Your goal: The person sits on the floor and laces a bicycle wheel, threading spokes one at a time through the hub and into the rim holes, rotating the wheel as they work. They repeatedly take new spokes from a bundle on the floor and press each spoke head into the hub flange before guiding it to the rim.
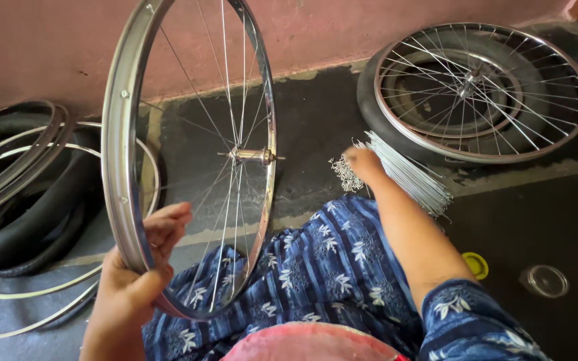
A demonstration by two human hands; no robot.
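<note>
From the head camera, the left hand (143,257) is wrapped around the lower rim of a chrome bicycle wheel (123,167), thumb on one side and fingers curled on the other, holding it upright on edge over the lap with its hub (249,156) roughly central. The right hand (364,164) reaches out to a bundle of loose spokes (413,175) lying on the dark floor, fingers bent down onto their ends; whether it grips any cannot be told. A finished spoked wheel (483,90) lies flat beyond the bundle, and bare rims and tyres (21,194) are piled at far left.
</note>
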